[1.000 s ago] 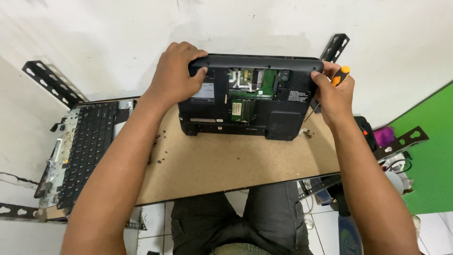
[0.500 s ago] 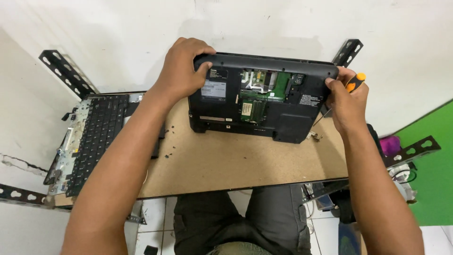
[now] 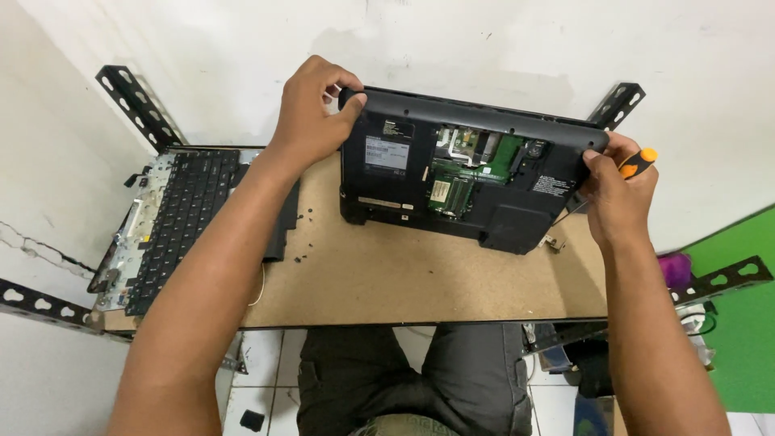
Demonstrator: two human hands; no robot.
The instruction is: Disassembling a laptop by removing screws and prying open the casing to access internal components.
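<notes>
A black laptop base [image 3: 476,218] stands tilted up on its front edge on the brown board table [image 3: 387,282], underside toward me, with a green circuit board [image 3: 472,165] showing through an opened panel. My left hand [image 3: 311,109] grips its upper left corner. My right hand [image 3: 617,194] grips its upper right corner and also holds an orange-handled screwdriver [image 3: 639,163] against the palm.
A detached black keyboard on a metal tray [image 3: 173,222] lies at the table's left end, with a black cover panel [image 3: 282,230] beside it. Small loose screws [image 3: 303,218] dot the board near it. Black slotted metal brackets [image 3: 129,101] stick out at the corners. White wall behind.
The laptop base has been raised more upright, with both hands still on its top corners. The view has shifted slightly.
</notes>
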